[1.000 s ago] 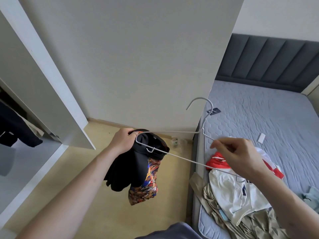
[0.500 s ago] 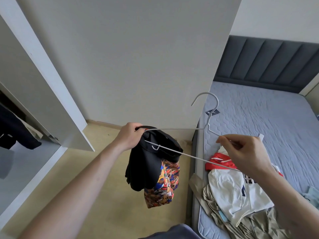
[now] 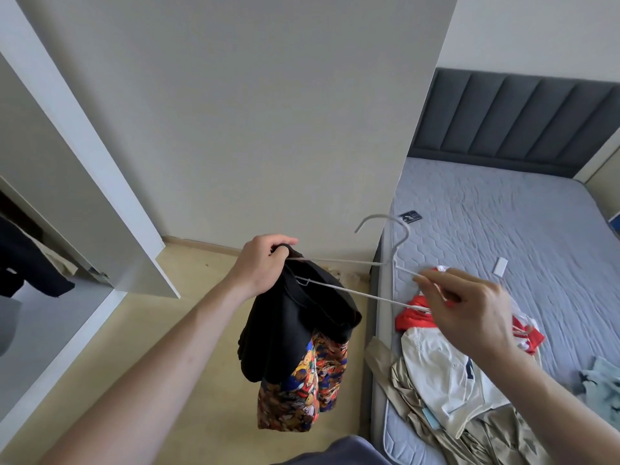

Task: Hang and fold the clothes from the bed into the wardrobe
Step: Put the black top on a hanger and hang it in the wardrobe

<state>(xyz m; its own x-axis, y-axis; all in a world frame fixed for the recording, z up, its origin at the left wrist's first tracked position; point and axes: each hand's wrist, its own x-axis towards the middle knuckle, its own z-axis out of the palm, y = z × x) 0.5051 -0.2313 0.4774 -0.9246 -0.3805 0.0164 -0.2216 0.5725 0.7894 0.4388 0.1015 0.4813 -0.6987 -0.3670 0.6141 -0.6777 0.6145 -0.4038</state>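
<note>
A white wire hanger (image 3: 372,262) is held level in front of me, hook pointing up. My left hand (image 3: 260,263) grips its left end together with a black garment (image 3: 295,327) with a colourful printed panel, which hangs down over the floor. My right hand (image 3: 464,308) pinches the hanger's right arm above the bed's edge. On the bed (image 3: 503,223) lie a red and white garment (image 3: 411,318), a white shirt (image 3: 439,370) and beige clothes (image 3: 412,407). The open wardrobe (image 3: 37,263) is at the left, dark clothes hanging inside.
A white wardrobe door (image 3: 110,209) stands open at the left, and a tall white panel (image 3: 268,112) rises straight ahead. The dark padded headboard (image 3: 513,119) is at the back right. A small black card (image 3: 410,216) and a white tag (image 3: 500,265) lie on the mattress. A light blue cloth (image 3: 600,380) lies at the right edge.
The black garment now hangs lower and further right on the hanger. My right hand has opened its grip a little along the hanger's arm; both hands keep their hold.
</note>
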